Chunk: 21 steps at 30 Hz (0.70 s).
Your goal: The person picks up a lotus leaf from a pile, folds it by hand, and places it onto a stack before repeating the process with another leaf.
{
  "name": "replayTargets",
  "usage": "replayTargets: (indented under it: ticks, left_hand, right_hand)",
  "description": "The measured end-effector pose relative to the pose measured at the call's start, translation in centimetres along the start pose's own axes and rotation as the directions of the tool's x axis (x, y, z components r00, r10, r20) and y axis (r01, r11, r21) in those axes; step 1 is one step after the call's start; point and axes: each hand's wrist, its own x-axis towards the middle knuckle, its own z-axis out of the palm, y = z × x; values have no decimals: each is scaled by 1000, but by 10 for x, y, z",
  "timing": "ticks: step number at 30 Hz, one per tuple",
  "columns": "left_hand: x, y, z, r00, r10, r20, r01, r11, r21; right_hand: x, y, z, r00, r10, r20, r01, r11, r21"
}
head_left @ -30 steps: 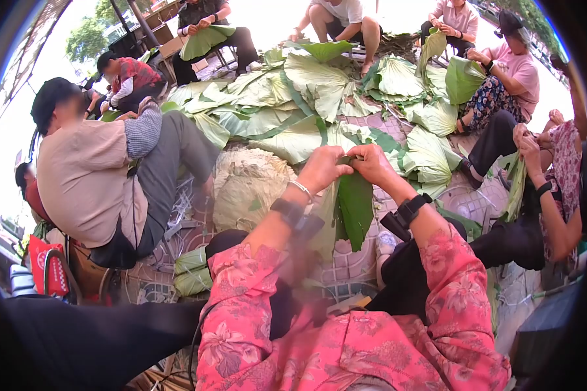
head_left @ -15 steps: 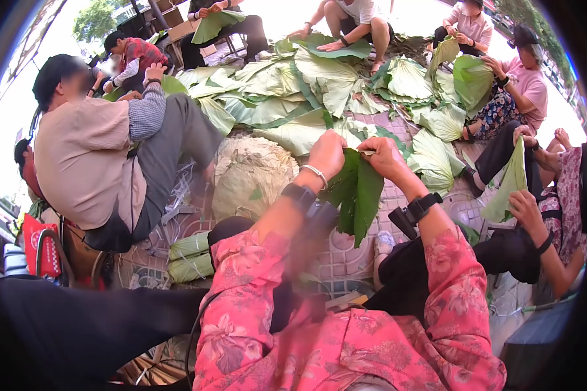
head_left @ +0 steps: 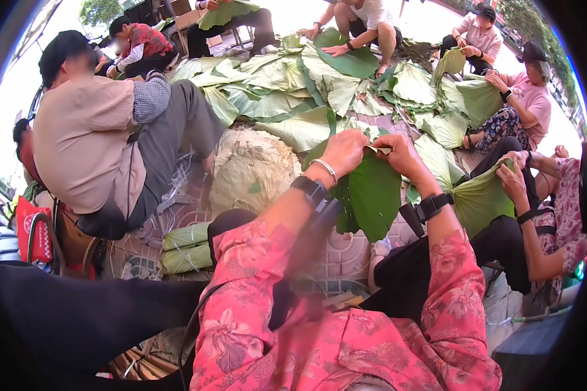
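Note:
A dark green lotus leaf (head_left: pixel 370 195) hangs from both of my hands, its lower part dangling over the paving. My left hand (head_left: pixel 343 154) pinches the leaf's top edge, a silver bangle on the wrist. Close beside it, my right hand (head_left: pixel 399 156) grips the same edge, with the fingertips bent over it. Both hands are closed, a small gap between them. Behind the leaf and to the left stands a big round bundle of dried pale leaves (head_left: pixel 253 171).
Large lotus leaves (head_left: pixel 274 91) lie spread over the brick paving. Rolled green leaves (head_left: pixel 186 247) lie by my left knee. A person in a beige shirt (head_left: pixel 85 137) sits at left; several others sit around the pile. Right of me, a person's hand (head_left: pixel 514 182) holds a leaf (head_left: pixel 479 199).
My hands have shifted slightly right, and the leaf between them shows a broader face. The neighbour's leaf on the right has opened out and swung toward my right arm.

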Motion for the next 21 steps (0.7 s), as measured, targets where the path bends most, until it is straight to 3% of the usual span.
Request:
replayTargets:
  ticks: [2, 5, 8, 11, 14, 17, 20, 21]
  left_hand:
    - [4, 1, -1, 1000, -12, 12, 12, 1000, 17]
    - [6, 2, -4, 998, -26, 66, 21, 998, 64]
    - [5, 2, -5, 997, -7, 74, 3, 998, 56]
    - [3, 1, -5, 998, 1, 58, 0, 1000, -7]
    - [3, 0, -6, 997, -33, 70, 43, 990, -137]
    - [3, 0, -10, 985, -116, 127, 153, 930, -334]
    - [4, -4, -7, 990, -104, 95, 135, 889, -438]
    - [4, -5, -7, 994, -96, 60, 113, 885, -452]
  right_hand:
    - [1, -2, -2, 999, -37, -32, 37, 999, -16]
    - [2, 0, 2, 1000, 28, -14, -26, 993, 112]
    - [8, 24, 14, 997, -75, -34, 81, 974, 210]
    - [6, 17, 12, 998, -56, -37, 61, 989, 133]
    - [4, 8, 8, 1000, -13, -6, 13, 993, 121]
    - [2, -2, 6, 977, 206, 54, -213, 942, 261]
    - [1, -1, 7, 952, 270, 142, -304, 806, 508]
    - [1, -1, 7, 956, 258, 138, -292, 809, 510]
